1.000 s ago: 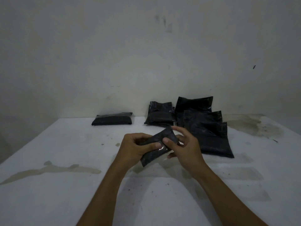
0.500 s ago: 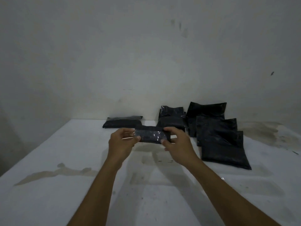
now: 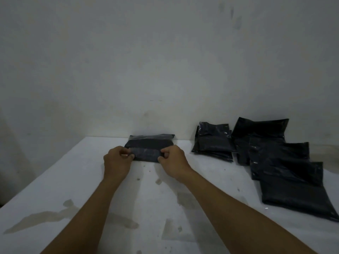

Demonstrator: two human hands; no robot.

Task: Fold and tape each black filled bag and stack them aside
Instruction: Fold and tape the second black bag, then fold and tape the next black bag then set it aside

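Observation:
A folded, taped black bag (image 3: 146, 155) is held at its two ends, my left hand (image 3: 117, 161) on the left end and my right hand (image 3: 172, 159) on the right end. It sits just in front of, and partly over, another folded black bag (image 3: 151, 142) lying near the wall at the far side of the white table (image 3: 55, 180). To the right lie a small pile of folded-looking black bags (image 3: 213, 142) and a row of three larger flat black bags (image 3: 278, 162) overlapping toward me.
A plain wall rises directly behind the table's far edge. Stains and damp patches (image 3: 42, 219) mark the tabletop at the near left and centre. The table's left edge runs diagonally at the left of the view.
Both hands carried the folded bag from near my body forward and left, turned it level, and brought it down against the bag lying by the wall.

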